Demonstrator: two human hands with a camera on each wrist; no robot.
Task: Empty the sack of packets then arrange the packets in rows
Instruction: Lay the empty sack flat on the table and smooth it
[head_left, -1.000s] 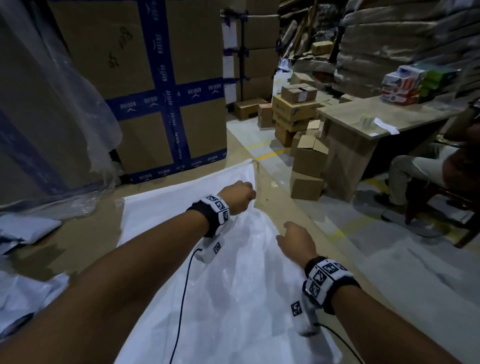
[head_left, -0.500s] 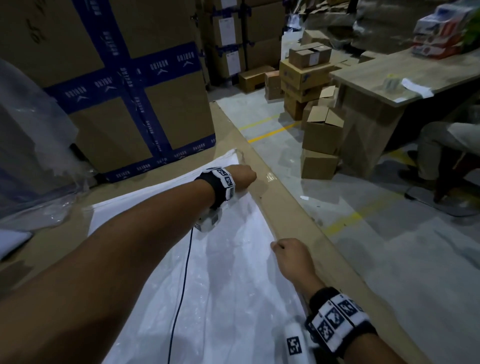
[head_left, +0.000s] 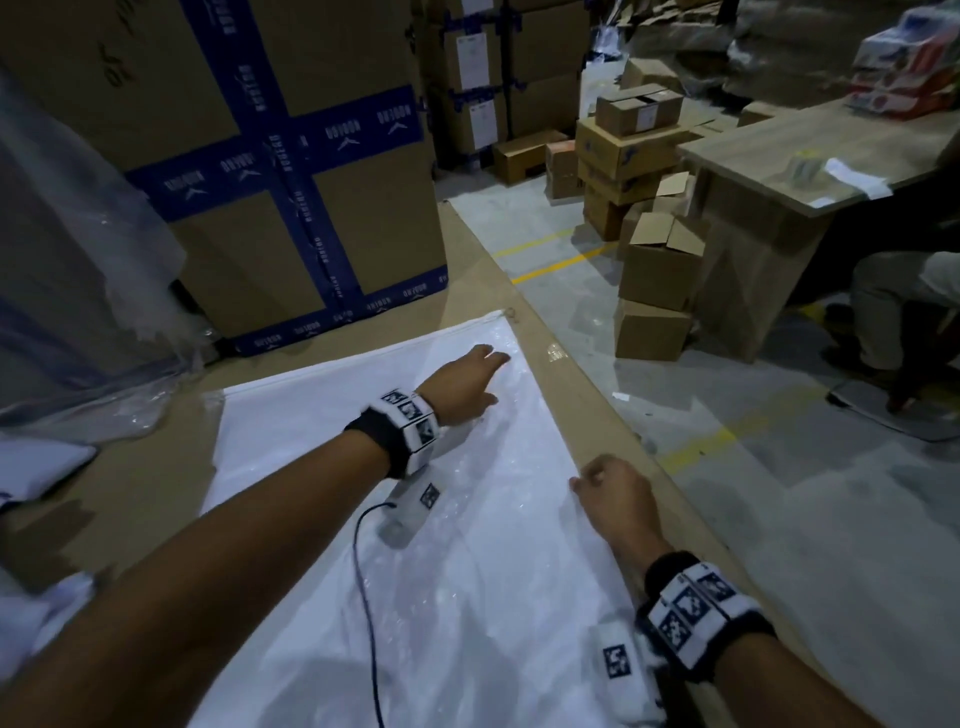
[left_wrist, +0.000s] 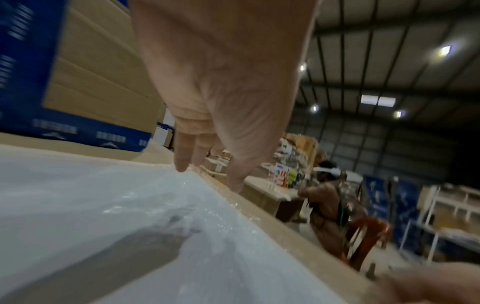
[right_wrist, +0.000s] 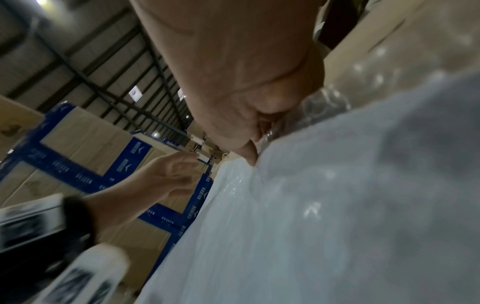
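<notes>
Fingers (head_left: 488, 356) of the left hand (head_left: 462, 384) spread flat near the sack's (head_left: 467, 571) far corner; right hand (head_left: 615, 499) pinches its edge. Limp, slippery, probably light: grip corners.

Big carton (head_left: 291, 171) blocks far side beyond sack (head_left: 322, 447)

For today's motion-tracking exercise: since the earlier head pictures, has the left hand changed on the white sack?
Yes. The left hand has opened from a fist and reaches flat toward the white sack's far corner, nearer the big taped carton.
</notes>
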